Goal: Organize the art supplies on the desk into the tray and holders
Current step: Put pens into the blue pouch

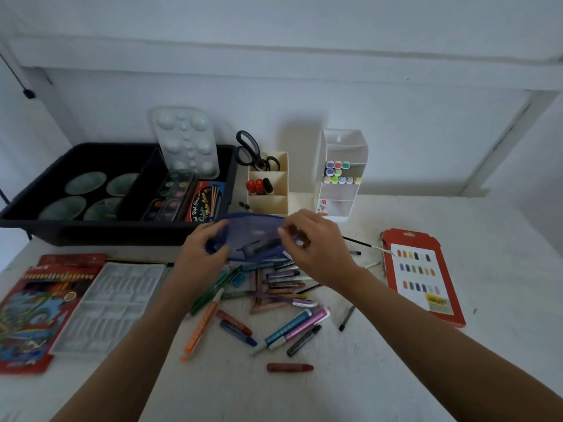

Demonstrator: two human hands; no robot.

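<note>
I hold a blue mesh pouch (pixel 254 236) above the desk with both hands. My left hand (pixel 202 254) grips its left end and my right hand (pixel 313 242) pinches its right end. A dark object shows through the mesh. Below the pouch lies a heap of several crayons, markers and glitter pens (pixel 274 293). A black tray (pixel 91 229) at the back left holds round palettes, watercolour sets and a white mixing palette. A cream holder (pixel 275 205) carries scissors and markers. A white holder (pixel 342 205) contains pastel markers.
A red coloured-pencil box (pixel 39 303) and a clear plastic insert (pixel 112 303) lie at the left. A red crayon-box sleeve (pixel 423 278) sits at the right, with a thin brush (pixel 362 243) beside it. One red crayon (pixel 289 367) lies alone near me.
</note>
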